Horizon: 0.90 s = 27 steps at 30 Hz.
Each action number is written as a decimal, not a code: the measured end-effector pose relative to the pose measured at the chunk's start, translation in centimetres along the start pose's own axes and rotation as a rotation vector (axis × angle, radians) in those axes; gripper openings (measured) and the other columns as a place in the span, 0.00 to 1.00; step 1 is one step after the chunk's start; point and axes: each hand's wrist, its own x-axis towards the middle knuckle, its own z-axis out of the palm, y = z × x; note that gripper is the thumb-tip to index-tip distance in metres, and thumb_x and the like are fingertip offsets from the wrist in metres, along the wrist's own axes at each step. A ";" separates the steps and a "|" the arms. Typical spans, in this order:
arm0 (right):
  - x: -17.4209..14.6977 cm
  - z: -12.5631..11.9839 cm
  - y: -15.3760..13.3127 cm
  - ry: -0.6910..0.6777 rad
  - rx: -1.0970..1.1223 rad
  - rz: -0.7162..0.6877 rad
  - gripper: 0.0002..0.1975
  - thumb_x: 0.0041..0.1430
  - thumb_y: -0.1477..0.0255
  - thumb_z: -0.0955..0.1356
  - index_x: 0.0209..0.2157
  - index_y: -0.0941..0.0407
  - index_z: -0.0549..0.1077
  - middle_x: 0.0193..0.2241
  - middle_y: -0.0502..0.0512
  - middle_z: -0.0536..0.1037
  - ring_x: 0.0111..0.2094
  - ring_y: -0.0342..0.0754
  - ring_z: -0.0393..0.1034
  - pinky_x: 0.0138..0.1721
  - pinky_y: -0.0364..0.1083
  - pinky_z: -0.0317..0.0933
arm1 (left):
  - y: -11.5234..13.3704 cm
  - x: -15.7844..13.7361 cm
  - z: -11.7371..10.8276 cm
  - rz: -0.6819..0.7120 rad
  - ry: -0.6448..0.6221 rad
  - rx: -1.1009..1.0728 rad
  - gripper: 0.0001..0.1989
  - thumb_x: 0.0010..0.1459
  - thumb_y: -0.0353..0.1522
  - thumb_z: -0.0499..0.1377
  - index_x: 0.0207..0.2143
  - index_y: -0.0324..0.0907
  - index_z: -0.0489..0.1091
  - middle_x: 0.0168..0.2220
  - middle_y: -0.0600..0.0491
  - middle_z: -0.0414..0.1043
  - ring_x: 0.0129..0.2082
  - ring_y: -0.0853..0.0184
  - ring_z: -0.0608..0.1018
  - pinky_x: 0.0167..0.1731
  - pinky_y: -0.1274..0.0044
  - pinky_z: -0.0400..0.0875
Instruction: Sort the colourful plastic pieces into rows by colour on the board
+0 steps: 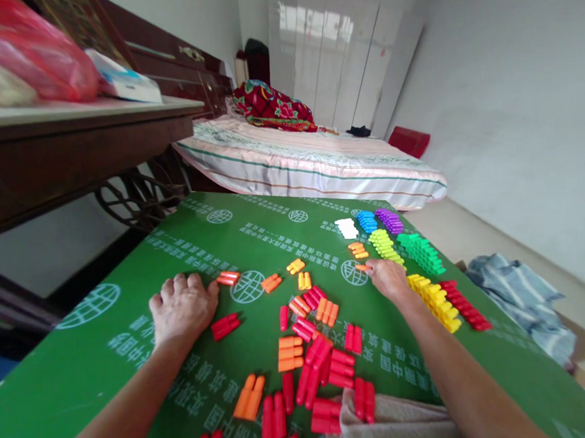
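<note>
My left hand [183, 306] rests palm down on the green board, fingers loosely bent and apart, holding nothing I can see. Close to its thumb lies an orange-red plastic piece [227, 278]; a red piece [225, 326] is just right of the wrist. At the right, the fingertips of my right hand [388, 278] pinch a small orange plastic piece [362, 267], just nearer than an orange group [357, 250]. Loose red pieces [319, 351] and orange pieces [290, 354], shaped like joined round-tipped tubes, lie scattered and partly heaped between my arms.
Along the board's [142, 266] right side stand sorted rows: white [346, 228], blue [366, 221], purple [389, 221], lime [386, 247], green [420, 253], yellow [434, 302] and red [466, 304]. A greyish cloth [396, 423] lies at the near edge. Beyond is a bed [308, 153].
</note>
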 end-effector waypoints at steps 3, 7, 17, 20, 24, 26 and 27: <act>0.1 0.4 0.6 0.003 0.013 0.024 0.11 0.64 0.69 0.62 0.42 0.51 0.76 0.38 0.56 0.81 0.43 0.51 0.75 0.38 0.44 0.60 | 0.0 0.1 0.1 0.001 -0.003 0.005 0.29 0.61 0.45 0.38 0.49 0.33 0.64 0.56 0.35 0.62 0.59 0.46 0.60 0.55 0.57 0.58; 0.2 0.7 0.0 0.018 0.043 0.117 0.13 0.64 0.69 0.62 0.47 0.51 0.75 0.41 0.56 0.80 0.45 0.50 0.74 0.40 0.44 0.61 | -0.1 0.4 0.3 -0.007 -0.010 0.012 0.30 0.61 0.46 0.37 0.50 0.34 0.64 0.56 0.35 0.62 0.60 0.46 0.60 0.55 0.57 0.58; 1.0 0.5 -1.8 -0.003 0.117 0.281 0.22 0.60 0.53 0.63 0.41 0.55 0.78 0.42 0.62 0.80 0.45 0.54 0.74 0.42 0.47 0.64 | -0.2 0.4 0.1 -0.003 -0.012 0.021 0.30 0.61 0.46 0.37 0.49 0.34 0.64 0.56 0.35 0.62 0.59 0.46 0.61 0.55 0.57 0.59; 1.5 0.6 -2.0 -0.004 0.127 0.296 0.25 0.59 0.51 0.63 0.42 0.56 0.78 0.42 0.63 0.80 0.45 0.55 0.74 0.42 0.48 0.64 | -0.1 0.4 0.1 -0.007 -0.018 0.022 0.30 0.60 0.46 0.37 0.49 0.35 0.64 0.56 0.35 0.63 0.59 0.46 0.61 0.55 0.57 0.59; 2.1 0.7 -2.2 -0.007 0.143 0.312 0.27 0.59 0.49 0.62 0.43 0.57 0.78 0.42 0.64 0.80 0.45 0.56 0.74 0.42 0.48 0.64 | -0.1 0.5 0.1 -0.011 -0.020 0.022 0.30 0.60 0.46 0.37 0.50 0.34 0.64 0.56 0.35 0.62 0.59 0.46 0.60 0.55 0.57 0.59; 2.3 0.8 -2.4 -0.004 0.150 0.316 0.27 0.59 0.49 0.62 0.44 0.57 0.78 0.43 0.65 0.79 0.45 0.56 0.74 0.42 0.48 0.65 | 0.0 0.5 0.1 -0.012 -0.019 0.020 0.30 0.60 0.46 0.37 0.50 0.34 0.64 0.56 0.36 0.62 0.59 0.46 0.61 0.55 0.57 0.59; 2.3 0.8 -2.5 -0.002 0.154 0.318 0.27 0.59 0.50 0.62 0.44 0.57 0.78 0.43 0.65 0.79 0.45 0.55 0.75 0.42 0.48 0.65 | 0.0 0.5 0.1 -0.014 -0.018 0.020 0.30 0.60 0.46 0.37 0.50 0.34 0.64 0.56 0.36 0.62 0.59 0.46 0.61 0.55 0.57 0.59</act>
